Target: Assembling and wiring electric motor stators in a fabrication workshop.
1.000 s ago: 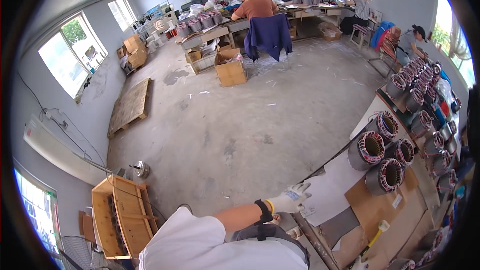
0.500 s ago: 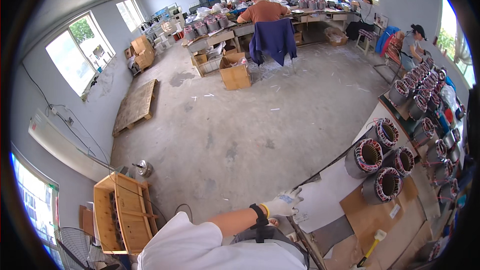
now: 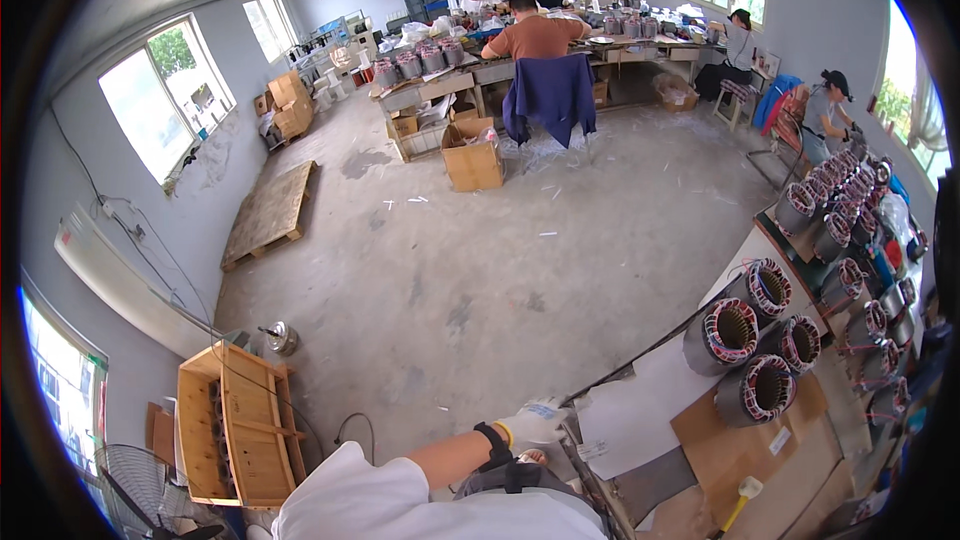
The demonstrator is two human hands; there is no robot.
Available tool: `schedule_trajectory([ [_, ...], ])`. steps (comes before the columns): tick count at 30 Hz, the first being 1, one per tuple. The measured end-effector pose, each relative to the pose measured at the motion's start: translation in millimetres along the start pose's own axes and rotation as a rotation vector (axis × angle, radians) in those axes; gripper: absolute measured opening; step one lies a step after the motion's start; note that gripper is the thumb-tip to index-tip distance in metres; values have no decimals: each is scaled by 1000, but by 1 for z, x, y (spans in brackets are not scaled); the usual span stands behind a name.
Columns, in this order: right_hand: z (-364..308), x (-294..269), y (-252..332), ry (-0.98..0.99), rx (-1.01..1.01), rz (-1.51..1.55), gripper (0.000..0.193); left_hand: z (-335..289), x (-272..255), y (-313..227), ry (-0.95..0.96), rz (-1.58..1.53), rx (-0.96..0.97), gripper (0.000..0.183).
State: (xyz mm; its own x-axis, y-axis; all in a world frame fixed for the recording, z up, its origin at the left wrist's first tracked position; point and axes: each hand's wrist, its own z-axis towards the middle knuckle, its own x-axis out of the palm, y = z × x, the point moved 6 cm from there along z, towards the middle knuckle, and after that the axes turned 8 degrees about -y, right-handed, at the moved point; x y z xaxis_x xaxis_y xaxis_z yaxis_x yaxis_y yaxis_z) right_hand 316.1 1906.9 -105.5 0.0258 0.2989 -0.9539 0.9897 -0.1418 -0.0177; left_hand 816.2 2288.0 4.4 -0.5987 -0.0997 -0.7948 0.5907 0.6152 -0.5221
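My left hand, in a white glove with a yellow cuff, is beside the near left edge of the workbench. Its fingers look stretched out and hold nothing I can see. Closest to it on the bench lies a white paper sheet. Several grey motor stators with red, white and blue windings stand grouped on the bench, partly on brown cardboard. Toward the bottom edge shows a mallet with a pale head and yellow handle; its handle end is cut off. My right hand is out of sight.
More stators crowd the bench's right side. Left on the floor are an open wooden crate, a metal part with a shaft, a pallet and a fan. A cardboard box stands ahead, near people working at far tables.
My left hand has moved left and slightly down, away from the paper sheet. The view has shifted a little, with the bench and stators lower and further left.
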Motion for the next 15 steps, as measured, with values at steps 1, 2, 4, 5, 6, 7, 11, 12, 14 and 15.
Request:
schedule_trajectory([
  [1, 1, -2, 3, 8, 1, 41, 63, -2, 3, 10, -31, -4, 0, 59],
  [2, 0, -4, 5, 16, 2, 83, 62, -6, 7, 19, -37, -4, 2, 59],
  [4, 0, -9, 10, 34, 8, 166, 60, -17, 7, 36, -131, -8, -10, 59],
  [5, -2, -11, 13, 43, 12, 209, 59, -22, 10, 43, -134, -6, -6, 59],
  [6, -3, -12, 15, 53, 19, 252, 58, -26, 12, 52, -120, -10, -35, 61],
  [7, -4, -14, 15, 63, 26, 296, 57, -30, 14, 58, -106, -13, -64, 64],
  [11, -9, -22, 18, 98, 67, 469, 54, -39, 14, 65, -168, -60, -105, 70],
  [12, -11, -23, 19, 109, 74, 512, 53, -41, 17, 69, -184, -67, -134, 71],
  [14, -14, -27, 20, 130, 91, 598, 52, -36, 24, 74, -198, -71, -156, 73],
  [15, -16, -28, 21, 142, 100, 640, 51, -31, 23, 72, -238, -62, -136, 73],
])
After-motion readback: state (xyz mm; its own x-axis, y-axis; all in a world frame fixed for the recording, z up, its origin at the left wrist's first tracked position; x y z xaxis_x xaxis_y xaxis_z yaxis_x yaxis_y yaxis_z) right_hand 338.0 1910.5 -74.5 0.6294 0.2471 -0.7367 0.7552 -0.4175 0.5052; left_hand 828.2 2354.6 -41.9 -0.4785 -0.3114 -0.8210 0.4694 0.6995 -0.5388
